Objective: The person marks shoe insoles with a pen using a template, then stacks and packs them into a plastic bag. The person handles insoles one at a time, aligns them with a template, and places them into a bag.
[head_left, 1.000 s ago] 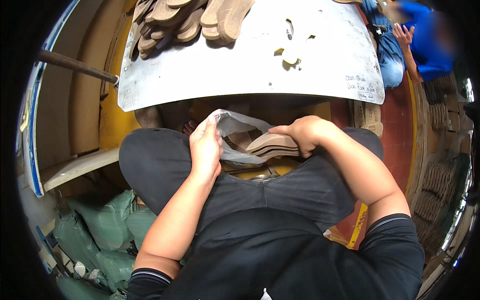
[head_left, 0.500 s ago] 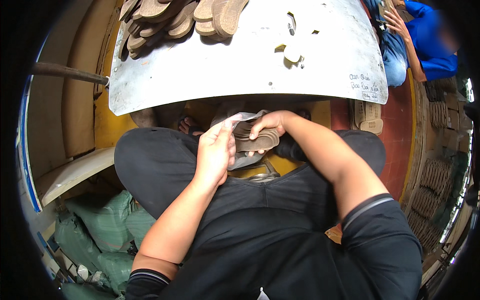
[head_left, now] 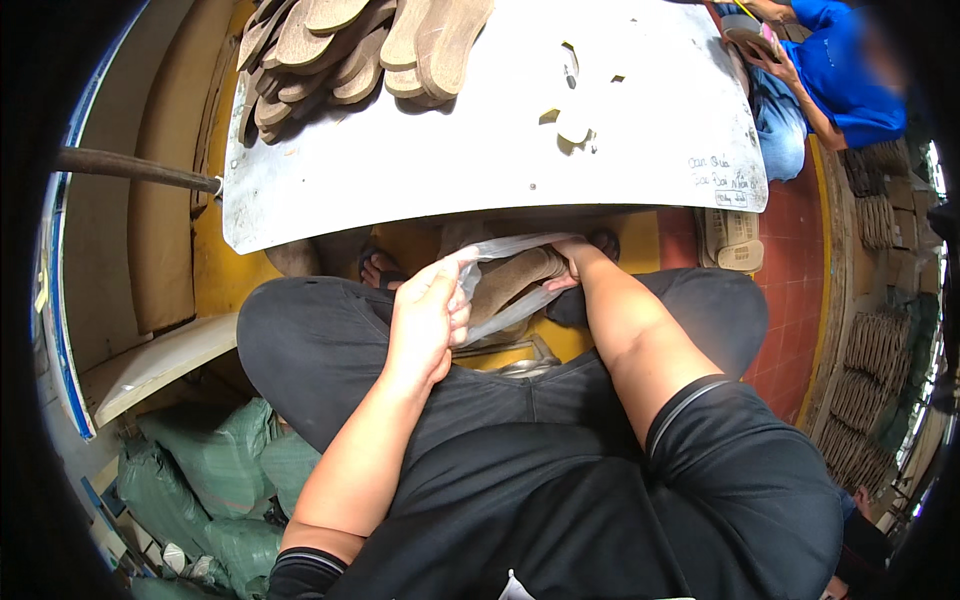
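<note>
Between my knees, a clear plastic bag (head_left: 480,328) is stretched wide at its mouth. Brown shoe soles (head_left: 508,284) with a speckled, cork-like look lie inside it, partly covered by the film. My left hand (head_left: 430,312) is closed on the bag's left rim, thumb upward. At the right side of the mouth, my right hand (head_left: 568,265) grips the rim beside the ends of the soles; some of its fingers are hidden by the film and the soles.
A white-topped table (head_left: 480,165) stands ahead, bearing heaped brown soles (head_left: 340,50). Green sacks (head_left: 210,460) lie at lower left. A co-worker in blue (head_left: 850,75) sits at the far right, holding a sole. More soles (head_left: 870,345) are stacked along the right side.
My right hand has shifted from around the stack of soles to the bag's rim. The soles now sit lower in the bag, and its mouth is pulled wider.
</note>
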### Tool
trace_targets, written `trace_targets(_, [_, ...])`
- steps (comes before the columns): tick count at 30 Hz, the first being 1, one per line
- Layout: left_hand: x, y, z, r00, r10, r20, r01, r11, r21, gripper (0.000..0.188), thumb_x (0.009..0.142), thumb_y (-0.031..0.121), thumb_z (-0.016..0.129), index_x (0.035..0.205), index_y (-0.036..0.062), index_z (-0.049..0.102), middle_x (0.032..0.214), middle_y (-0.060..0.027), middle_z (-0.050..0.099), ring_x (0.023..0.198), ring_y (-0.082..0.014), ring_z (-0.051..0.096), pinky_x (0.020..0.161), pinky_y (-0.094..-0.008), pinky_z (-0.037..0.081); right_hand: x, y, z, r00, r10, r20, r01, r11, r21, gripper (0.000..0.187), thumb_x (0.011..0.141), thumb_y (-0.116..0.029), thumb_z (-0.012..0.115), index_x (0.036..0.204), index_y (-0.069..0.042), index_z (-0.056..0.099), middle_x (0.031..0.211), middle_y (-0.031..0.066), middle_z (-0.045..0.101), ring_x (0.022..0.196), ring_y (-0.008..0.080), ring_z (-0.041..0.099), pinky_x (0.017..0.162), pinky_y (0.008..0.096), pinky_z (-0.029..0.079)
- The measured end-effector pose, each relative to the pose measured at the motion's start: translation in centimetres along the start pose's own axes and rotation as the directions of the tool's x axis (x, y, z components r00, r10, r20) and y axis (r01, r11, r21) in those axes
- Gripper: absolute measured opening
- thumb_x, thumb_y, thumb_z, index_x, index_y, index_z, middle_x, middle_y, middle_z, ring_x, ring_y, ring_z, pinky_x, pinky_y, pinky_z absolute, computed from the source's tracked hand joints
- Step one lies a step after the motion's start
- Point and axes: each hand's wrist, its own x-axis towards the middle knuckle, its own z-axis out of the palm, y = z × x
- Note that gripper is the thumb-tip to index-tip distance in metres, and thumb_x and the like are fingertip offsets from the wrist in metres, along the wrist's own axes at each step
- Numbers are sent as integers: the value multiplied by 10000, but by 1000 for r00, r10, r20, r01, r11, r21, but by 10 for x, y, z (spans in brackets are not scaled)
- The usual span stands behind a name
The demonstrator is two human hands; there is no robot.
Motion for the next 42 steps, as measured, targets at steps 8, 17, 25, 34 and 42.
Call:
trace_targets(8, [0,-1,0,1000,-12,-15,12,998,57,373,1228,332,560,1420,60,728,765,91,436,586,-22,320,487,-212,232,-71,-10,35,1000,12,-22,-22,830,-558,1208,925,-880,698,1726,-25,407,1655,257,545,1007,411,794,786,587,683])
trace_targets(17, [-2,-9,-5,999,48,9,-48,979,200,362,1225,358,571,1389,103,768,758,99,462,585,-12,330,501,-219,243,-84,7,101,994,-24,-108,-111,-259,-959,556,996,-364,791,1511,-169,720,1390,93,802,1198,347,791,1000,540,624])
trace_targets(25, [-2,-10,3,996,44,82,-62,972,227,352,1228,330,561,1398,92,757,753,102,470,569,-10,330,504,-220,262,-8,48,105,974,203,-98,-46,-246,-968,933,1147,-567,468,1857,-225,-32,1718,248,536,1501,436,592,1201,591,480])
trace_targets(34, [-2,-8,-8,997,-44,67,33,986,163,375,1245,314,492,1441,93,722,761,85,447,574,-24,335,495,-214,280,-222,7,120,887,-239,395,345,-225,-911,632,1065,-531,699,1504,-75,684,1269,219,806,1108,383,797,954,505,629])
trace_targets(42, [12,-22,-18,991,9,135,-49,953,299,380,1230,283,502,1355,47,772,870,12,700,732,-89,630,620,-288,526,-394,-168,131,-22,-998,62,855,-51,-516,639,1028,-411,765,1338,119,588,1165,386,744,1098,525,750,914,558,604])
